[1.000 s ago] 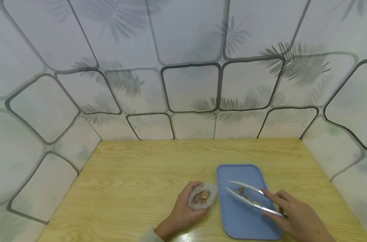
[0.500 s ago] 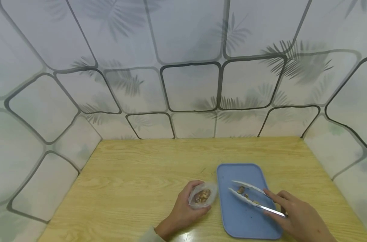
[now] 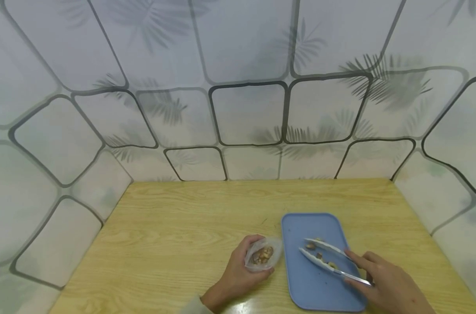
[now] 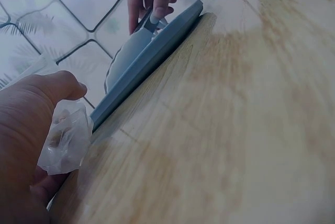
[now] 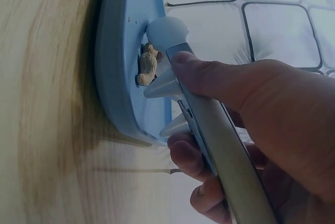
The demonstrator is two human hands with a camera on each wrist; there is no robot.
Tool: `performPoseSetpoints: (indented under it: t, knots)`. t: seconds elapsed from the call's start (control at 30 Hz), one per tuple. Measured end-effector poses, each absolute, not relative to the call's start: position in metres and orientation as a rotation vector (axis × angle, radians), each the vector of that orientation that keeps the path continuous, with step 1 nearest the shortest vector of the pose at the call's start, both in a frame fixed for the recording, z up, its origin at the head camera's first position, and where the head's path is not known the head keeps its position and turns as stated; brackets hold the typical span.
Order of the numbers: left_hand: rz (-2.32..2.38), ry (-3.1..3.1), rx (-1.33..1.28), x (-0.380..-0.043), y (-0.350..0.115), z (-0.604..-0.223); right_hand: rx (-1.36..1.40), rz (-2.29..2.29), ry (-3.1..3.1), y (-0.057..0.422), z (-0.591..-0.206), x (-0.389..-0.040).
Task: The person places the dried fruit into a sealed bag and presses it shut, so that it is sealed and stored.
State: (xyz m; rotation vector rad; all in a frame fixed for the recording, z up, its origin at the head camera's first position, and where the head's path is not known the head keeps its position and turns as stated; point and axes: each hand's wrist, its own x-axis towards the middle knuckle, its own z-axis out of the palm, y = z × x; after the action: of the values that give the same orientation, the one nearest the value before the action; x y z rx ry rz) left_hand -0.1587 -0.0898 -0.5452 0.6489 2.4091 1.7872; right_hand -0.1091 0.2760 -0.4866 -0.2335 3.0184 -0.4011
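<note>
My left hand (image 3: 238, 268) holds a clear plastic bag (image 3: 276, 254) upright, its mouth open and brown and pale nuts (image 3: 262, 255) inside. In the left wrist view, thumb and fingers curl round the bag (image 4: 70, 143). White-ended metal tongs (image 3: 349, 276) are gripped in my right hand (image 3: 391, 281), thumb on one arm and fingers on the other. Their white ends stand apart, low over the blue tray (image 3: 310, 288). Several nuts lie there between and beside the ends; the right wrist view shows a peanut in its shell (image 5: 147, 69) close to them.
The tray lies on a wood-grain table (image 3: 175, 235), just right of the bag. Small dark crumbs dot the tray. A patterned wall covering (image 3: 245, 113) rises behind the table and along both sides.
The tongs have shifted slightly right and toward me over the tray, and a nut now shows beyond the upper arm. The left hand and bag have stayed in place.
</note>
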Motion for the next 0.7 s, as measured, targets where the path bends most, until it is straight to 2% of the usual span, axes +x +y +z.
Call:
performPoseSetpoints:
  t: [0.7]
  knots:
    - [1.777,2.457,0.714,-0.1586,-0.0901,-0.5463,-0.385,-0.480,3.204,0.2772,-0.4901,-0.1031]
